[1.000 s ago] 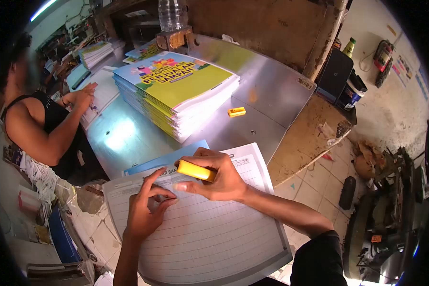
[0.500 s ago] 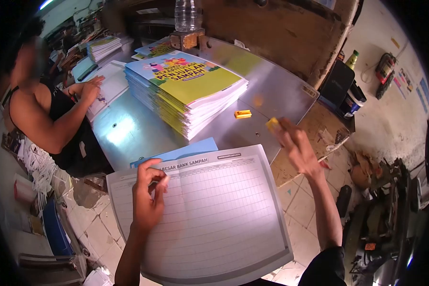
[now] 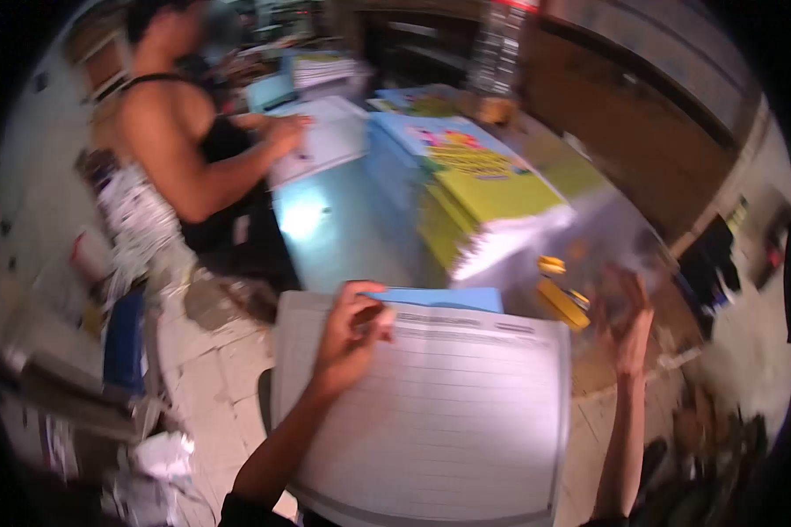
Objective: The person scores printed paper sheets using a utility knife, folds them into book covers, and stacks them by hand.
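A printed ledger sheet (image 3: 439, 413) with a ruled table lies open in front of me, its far edge over a blue cover (image 3: 448, 299). My left hand (image 3: 353, 338) is over the sheet's upper left part, fingers curled toward the thumb; what they pinch, if anything, I cannot make out. To the right, my right hand (image 3: 626, 325) is open and blurred, fingers apart and holding nothing. Just left of it, a yellow stapler (image 3: 561, 305) rests on the metal table's near right part. Behind the stapler lies a small yellow box (image 3: 550, 264).
A tall stack of booklets (image 3: 492, 184) with green and blue covers stands on the metal table (image 3: 334, 237). Another person (image 3: 176, 132) sits at the left with hands on papers (image 3: 330, 132). A clear plastic bottle (image 3: 498, 53) stands at the back.
My right hand has let go of the yellow stapler, which now lies on the table. The view has swung, so the scene sits further right. My left hand stays curled over the sheet.
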### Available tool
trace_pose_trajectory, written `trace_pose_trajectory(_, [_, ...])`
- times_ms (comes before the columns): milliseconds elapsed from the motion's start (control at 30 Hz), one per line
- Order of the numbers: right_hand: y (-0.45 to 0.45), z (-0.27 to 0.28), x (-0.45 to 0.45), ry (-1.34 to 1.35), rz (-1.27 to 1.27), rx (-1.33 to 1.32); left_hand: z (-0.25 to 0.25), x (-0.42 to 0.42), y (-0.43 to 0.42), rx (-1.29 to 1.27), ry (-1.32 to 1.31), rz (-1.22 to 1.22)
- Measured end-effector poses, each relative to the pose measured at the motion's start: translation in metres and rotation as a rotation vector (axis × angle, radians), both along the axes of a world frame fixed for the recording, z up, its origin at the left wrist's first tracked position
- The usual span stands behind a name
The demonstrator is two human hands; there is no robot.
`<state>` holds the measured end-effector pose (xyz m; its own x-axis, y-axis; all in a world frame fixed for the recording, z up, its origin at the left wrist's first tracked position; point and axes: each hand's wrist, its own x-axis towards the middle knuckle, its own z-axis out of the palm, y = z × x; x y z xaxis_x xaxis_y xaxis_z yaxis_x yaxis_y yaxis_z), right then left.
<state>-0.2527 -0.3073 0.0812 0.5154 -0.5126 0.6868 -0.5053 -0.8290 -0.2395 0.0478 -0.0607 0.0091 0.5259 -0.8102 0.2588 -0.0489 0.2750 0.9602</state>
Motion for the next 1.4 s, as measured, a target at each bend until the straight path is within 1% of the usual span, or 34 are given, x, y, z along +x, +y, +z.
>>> trace_pose_trajectory(33, [0.0,0.019,-0.018,-0.15,-0.035,0.039,-0.006,0.004,-0.002,-0.067,-0.044,-0.018])
trace_pose_trajectory(100, [-0.012,0.054,-0.061,-0.304,-0.17,-0.148,-0.005,0.002,-0.002,-0.065,-0.158,0.053])
trace_pose_trajectory(167, [-0.036,0.09,-0.109,-0.516,-0.308,-0.155,0.009,-0.003,0.001,0.07,-0.058,0.058])
trace_pose_trajectory(200, [-0.049,0.108,-0.129,-0.519,-0.373,-0.217,0.012,-0.004,0.001,0.062,-0.055,0.014])
trace_pose_trajectory(233, [-0.063,0.125,-0.149,-0.527,-0.422,-0.274,0.014,-0.005,0.001,0.053,-0.024,0.029])
trace_pose_trajectory(267, [-0.081,0.134,-0.165,-0.492,-0.466,-0.261,0.014,-0.006,0.001,0.048,0.009,0.052])
trace_pose_trajectory(300, [-0.106,0.135,-0.177,-0.454,-0.505,-0.237,0.011,-0.004,-0.002,0.055,0.01,0.041])
trace_pose_trajectory(333, [-0.132,0.137,-0.195,-0.352,-0.467,-0.266,0.012,-0.004,-0.002,0.061,0.011,0.047])
trace_pose_trajectory(367, [-0.15,0.136,-0.203,-0.282,-0.439,-0.21,0.013,-0.005,-0.001,0.067,0.011,0.056])
trace_pose_trajectory(433, [-0.152,0.136,-0.194,-0.216,-0.498,-0.144,0.013,-0.005,-0.002,0.06,0.004,0.056])
trace_pose_trajectory(467, [-0.157,0.135,-0.194,-0.22,-0.495,-0.145,0.013,-0.004,-0.001,0.055,-0.001,0.06])
trace_pose_trajectory(533, [-0.173,0.131,-0.199,-0.15,-0.463,-0.066,0.014,-0.005,-0.001,0.056,0.009,0.065])
trace_pose_trajectory(667, [-0.196,0.125,-0.214,-0.145,-0.549,-0.004,0.016,-0.006,-0.002,0.073,0.024,0.078])
trace_pose_trajectory(733, [-0.197,0.124,-0.217,-0.199,-0.451,0.052,0.016,-0.008,-0.002,0.061,0.026,0.077])
trace_pose_trajectory(967, [-0.185,0.126,-0.206,-0.194,-0.393,0.022,0.014,-0.004,-0.002,0.043,0.022,0.057])
trace_pose_trajectory(1067, [-0.185,0.125,-0.206,-0.179,-0.431,0.011,0.017,-0.006,-0.002,0.052,0.022,0.07])
trace_pose_trajectory(1133, [-0.179,0.127,-0.201,-0.188,-0.453,0.065,0.018,-0.007,-0.002,0.054,0.012,0.068])
trace_pose_trajectory(1267, [-0.191,0.124,-0.212,-0.227,-0.461,0.038,0.019,-0.008,-0.001,0.064,-0.009,0.071])
trace_pose_trajectory(1333, [-0.196,0.126,-0.218,-0.259,-0.565,0.15,0.017,-0.006,0.0,0.066,0.0,0.063])
trace_pose_trajectory(1400, [-0.198,0.125,-0.22,-0.259,-0.545,0.117,0.017,-0.006,0.0,0.068,0.01,0.056])
